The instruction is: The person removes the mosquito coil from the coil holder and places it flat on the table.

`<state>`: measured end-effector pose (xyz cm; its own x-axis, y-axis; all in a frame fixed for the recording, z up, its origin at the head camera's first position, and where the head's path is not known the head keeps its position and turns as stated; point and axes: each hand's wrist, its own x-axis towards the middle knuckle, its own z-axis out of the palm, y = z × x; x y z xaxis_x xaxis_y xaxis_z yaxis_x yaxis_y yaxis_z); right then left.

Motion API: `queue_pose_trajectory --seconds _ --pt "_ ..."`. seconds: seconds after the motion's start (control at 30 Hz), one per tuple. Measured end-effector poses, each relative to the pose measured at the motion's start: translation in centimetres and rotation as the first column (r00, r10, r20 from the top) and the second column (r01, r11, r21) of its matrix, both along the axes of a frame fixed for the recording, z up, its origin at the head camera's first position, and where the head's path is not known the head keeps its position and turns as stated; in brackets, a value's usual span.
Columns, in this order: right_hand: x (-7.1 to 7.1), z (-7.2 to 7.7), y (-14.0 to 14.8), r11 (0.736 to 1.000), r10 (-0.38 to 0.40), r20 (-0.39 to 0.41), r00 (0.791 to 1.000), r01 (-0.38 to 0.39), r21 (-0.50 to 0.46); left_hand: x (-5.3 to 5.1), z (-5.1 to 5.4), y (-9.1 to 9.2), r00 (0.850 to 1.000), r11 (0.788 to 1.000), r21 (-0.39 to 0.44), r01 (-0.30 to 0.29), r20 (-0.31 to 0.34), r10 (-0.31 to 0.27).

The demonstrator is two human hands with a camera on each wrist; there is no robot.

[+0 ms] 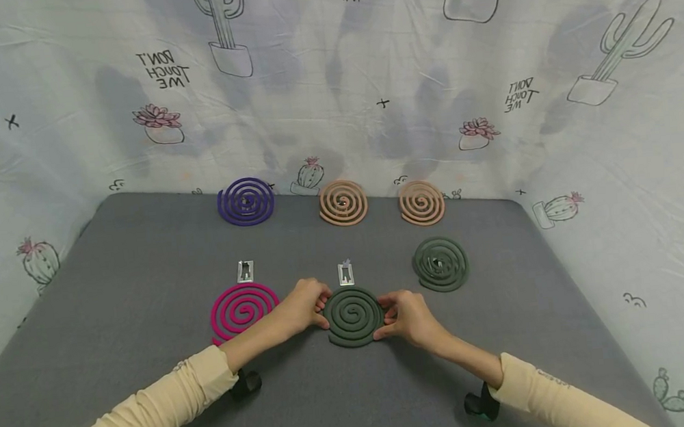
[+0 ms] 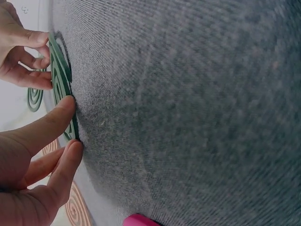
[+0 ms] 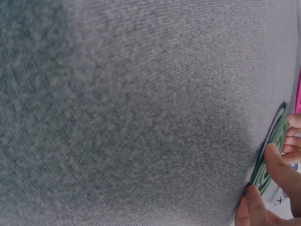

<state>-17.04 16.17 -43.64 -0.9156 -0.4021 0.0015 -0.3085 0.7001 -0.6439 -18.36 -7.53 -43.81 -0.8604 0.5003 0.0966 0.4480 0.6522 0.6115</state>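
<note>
A dark green mosquito coil (image 1: 354, 342) lies between the two hands at the middle of the grey table. My left hand (image 1: 302, 308) pinches its left edge with thumb and fingers. On the opposite edge, my right hand (image 1: 414, 318) pinches the coil the same way. In the left wrist view the green coil (image 2: 59, 84) is seen nearly edge-on, close to the tabletop. Just behind it sits a small metal coil stand (image 1: 346, 273). A magenta mosquito coil (image 1: 243, 311) lies left of it, partly behind my left forearm, with another metal stand (image 1: 245, 271) behind that one.
At the back of the table (image 1: 155, 259) are a purple coil (image 1: 246, 201) and two tan coils, one in the middle (image 1: 343, 203) and one at right (image 1: 421, 202). A second green coil (image 1: 440, 264) lies right of my right hand. A printed curtain (image 1: 330, 91) surrounds the table.
</note>
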Motion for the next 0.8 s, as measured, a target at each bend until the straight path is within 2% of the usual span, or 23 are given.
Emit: queue_pose_trajectory --seconds 0.23,0.37,0.53,0.6,0.67,0.73,0.8 --pt "0.4 0.1 0.1 1.0 -0.025 -0.012 1.0 0.025 -0.003 0.1 0.2 0.0 1.0 1.0 0.003 -0.003 0.005 0.003" --pt "0.7 0.0 0.3 0.998 -0.057 0.009 0.998 0.057 -0.019 0.2 0.4 0.0 0.999 1.0 0.013 -0.01 0.043 0.009" --pt "0.9 0.1 1.4 0.987 -0.116 0.055 0.992 0.121 -0.109 0.2 1.0 -0.2 0.995 0.999 0.018 -0.052 0.089 0.05" --pt "0.8 0.0 2.2 0.974 -0.123 0.081 0.989 0.136 -0.183 0.1 1.1 -0.2 0.995 0.997 0.044 -0.07 0.073 0.067" --pt "0.5 -0.1 3.4 0.953 -0.095 0.105 0.99 0.121 -0.276 0.0 1.2 -0.1 0.996 0.992 0.1 -0.083 0.049 0.078" --pt "0.1 -0.3 4.7 0.922 -0.044 0.116 0.992 0.085 -0.378 -0.1 1.1 0.2 0.997 0.979 0.189 -0.081 0.024 0.078" --pt "-0.3 -0.3 6.1 0.881 0.006 0.116 0.993 0.05 -0.47 -0.3 1.1 0.7 0.996 0.957 0.278 -0.084 0.027 0.079"
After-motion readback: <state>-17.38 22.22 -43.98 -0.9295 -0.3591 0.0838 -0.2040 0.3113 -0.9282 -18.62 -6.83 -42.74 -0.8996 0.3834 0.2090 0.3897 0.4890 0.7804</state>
